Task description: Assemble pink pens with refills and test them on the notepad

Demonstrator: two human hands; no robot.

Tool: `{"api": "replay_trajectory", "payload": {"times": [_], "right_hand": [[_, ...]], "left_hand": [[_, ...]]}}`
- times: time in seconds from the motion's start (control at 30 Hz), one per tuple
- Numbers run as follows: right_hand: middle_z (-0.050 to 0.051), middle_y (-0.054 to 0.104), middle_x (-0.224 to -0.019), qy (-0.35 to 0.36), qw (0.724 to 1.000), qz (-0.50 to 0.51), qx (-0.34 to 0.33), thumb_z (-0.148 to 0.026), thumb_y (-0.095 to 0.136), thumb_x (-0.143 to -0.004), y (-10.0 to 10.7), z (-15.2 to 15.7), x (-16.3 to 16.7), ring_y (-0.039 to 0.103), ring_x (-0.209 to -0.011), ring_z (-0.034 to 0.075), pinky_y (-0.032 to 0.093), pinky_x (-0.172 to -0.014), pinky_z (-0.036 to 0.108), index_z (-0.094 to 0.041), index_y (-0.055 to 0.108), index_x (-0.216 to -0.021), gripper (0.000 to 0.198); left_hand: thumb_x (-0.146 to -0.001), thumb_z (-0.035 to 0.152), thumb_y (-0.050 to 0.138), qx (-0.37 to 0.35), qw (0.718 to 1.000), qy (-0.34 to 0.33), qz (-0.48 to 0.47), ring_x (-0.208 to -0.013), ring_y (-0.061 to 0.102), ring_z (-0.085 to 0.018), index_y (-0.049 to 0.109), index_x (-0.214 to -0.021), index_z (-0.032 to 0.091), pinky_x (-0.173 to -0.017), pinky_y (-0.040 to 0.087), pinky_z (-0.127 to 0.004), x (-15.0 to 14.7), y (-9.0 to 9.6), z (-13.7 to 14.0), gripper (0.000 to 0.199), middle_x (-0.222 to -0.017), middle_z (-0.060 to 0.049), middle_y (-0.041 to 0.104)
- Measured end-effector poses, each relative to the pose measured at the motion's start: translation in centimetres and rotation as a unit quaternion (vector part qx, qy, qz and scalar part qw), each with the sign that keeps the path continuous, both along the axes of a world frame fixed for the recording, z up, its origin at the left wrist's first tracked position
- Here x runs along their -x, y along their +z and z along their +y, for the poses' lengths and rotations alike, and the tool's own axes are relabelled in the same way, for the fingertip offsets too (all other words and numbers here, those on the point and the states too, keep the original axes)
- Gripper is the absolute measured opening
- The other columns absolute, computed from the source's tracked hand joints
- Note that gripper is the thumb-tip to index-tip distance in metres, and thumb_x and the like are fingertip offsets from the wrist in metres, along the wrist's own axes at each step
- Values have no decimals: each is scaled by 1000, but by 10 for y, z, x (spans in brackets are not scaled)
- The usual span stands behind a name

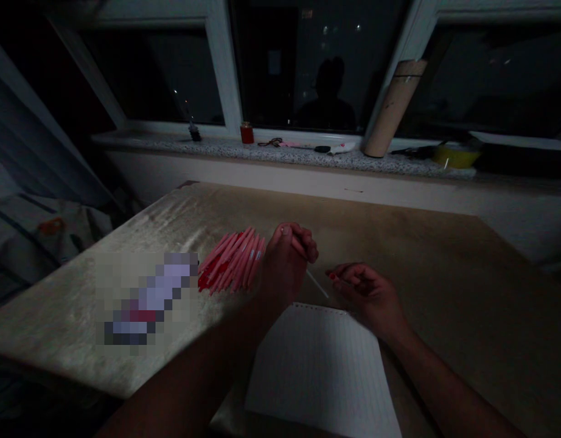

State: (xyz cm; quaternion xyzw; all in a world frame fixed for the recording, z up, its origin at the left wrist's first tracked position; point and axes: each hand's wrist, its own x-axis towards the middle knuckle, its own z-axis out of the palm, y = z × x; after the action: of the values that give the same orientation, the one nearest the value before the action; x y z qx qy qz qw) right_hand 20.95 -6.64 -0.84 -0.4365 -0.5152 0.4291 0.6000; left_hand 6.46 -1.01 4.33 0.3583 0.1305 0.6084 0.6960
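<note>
My left hand [287,261] is closed around a pink pen [299,246], mostly covered by the fingers. A thin white stick like an ink refill [317,284] juts out below that hand; whether it is joined to the pen I cannot tell. Between the thumb and fingertips of my right hand [365,295] is a small red cap [332,276]. Left of my left hand lies a pile of pink pens [235,258], with several red pieces [210,275] among them. A lined notepad [324,371] lies under and between my forearms.
A pixelated object [155,298] lies on the cloth-covered table [426,267], left of the pens. Along the windowsill [280,155] stand a red jar [246,132], a tall cardboard tube [394,109] and a yellow roll [456,155]. A curtain [38,134] hangs at left.
</note>
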Motion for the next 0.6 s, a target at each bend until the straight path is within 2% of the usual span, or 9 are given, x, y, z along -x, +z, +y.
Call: {"api": "replay_trajectory", "payload": {"times": [0.2, 0.27, 0.3, 0.33, 0.37, 0.43, 0.5, 0.53, 0.6], "right_hand": [[4, 64, -83, -11, 1000, 2, 22, -26, 71, -68, -4, 2, 0, 63, -84, 17, 49, -75, 31, -20, 55, -70, 18], [4, 65, -84, -20, 999, 8, 23, -25, 72, -67, -4, 3, -1, 63, -86, 18, 48, -77, 32, -20, 55, -70, 18], [4, 65, -84, -23, 999, 10, 24, -25, 73, -66, -3, 3, -1, 63, -86, 18, 48, -78, 33, -20, 55, -70, 19], [3, 65, -84, -25, 999, 13, 23, -25, 73, -66, -2, 3, -1, 63, -85, 17, 48, -78, 32, -20, 55, -70, 19], [3, 65, -83, -25, 999, 14, 22, -24, 73, -66, -2, 3, -2, 63, -85, 17, 48, -79, 32, -20, 55, -69, 19], [2, 64, -82, -23, 999, 14, 23, -24, 72, -66, -2, 3, -2, 63, -84, 16, 48, -78, 31, -20, 55, -69, 18], [2, 64, -82, -25, 999, 12, 24, -24, 72, -66, -3, 3, -3, 62, -84, 16, 48, -79, 31, -20, 55, -69, 18], [2, 64, -83, -27, 999, 11, 24, -24, 72, -66, -3, 3, -4, 62, -85, 16, 48, -79, 31, -20, 55, -69, 18], [3, 64, -84, -31, 999, 11, 22, -25, 73, -66, -5, 4, -5, 62, -86, 17, 48, -80, 33, -21, 56, -70, 18]], "left_hand": [[-79, 33, 47, 35, 997, -7, 63, -50, 41, -8, 44, -75, 18, -49, 33, -21, 0, -8, 7, 16, -65, 2, 45], [-79, 34, 45, 21, 989, 11, 143, -47, 37, -7, 44, -71, 18, -47, 31, -21, 4, -13, 14, 18, -61, 4, 42], [-79, 34, 45, 0, 977, 13, 214, -45, 35, -7, 44, -69, 18, -46, 30, -20, 8, -15, 18, 19, -58, 5, 38], [-79, 33, 45, -38, 949, 16, 311, -45, 33, -7, 45, -66, 17, -46, 29, -20, 11, -18, 21, 20, -55, 5, 36], [-78, 33, 47, -99, 903, 29, 416, -47, 35, -8, 48, -66, 16, -48, 30, -21, 15, -20, 23, 21, -55, 4, 37], [-75, 27, 51, -253, 761, 39, 596, -57, 45, -11, 56, -70, 16, -57, 36, -24, 23, -26, 26, 13, -61, 1, 48], [-71, 23, 55, -356, 623, 42, 695, -74, 53, -16, 61, -80, 17, -68, 40, -27, 28, -32, 26, 13, -77, -3, 57], [-69, 22, 56, -383, 570, 26, 726, -78, 54, -18, 62, -82, 17, -69, 41, -28, 31, -35, 26, 15, -82, -5, 58], [-71, 22, 55, -413, 506, 0, 757, -78, 56, -20, 62, -81, 16, -68, 42, -29, 33, -39, 25, 13, -86, -8, 58]]}}
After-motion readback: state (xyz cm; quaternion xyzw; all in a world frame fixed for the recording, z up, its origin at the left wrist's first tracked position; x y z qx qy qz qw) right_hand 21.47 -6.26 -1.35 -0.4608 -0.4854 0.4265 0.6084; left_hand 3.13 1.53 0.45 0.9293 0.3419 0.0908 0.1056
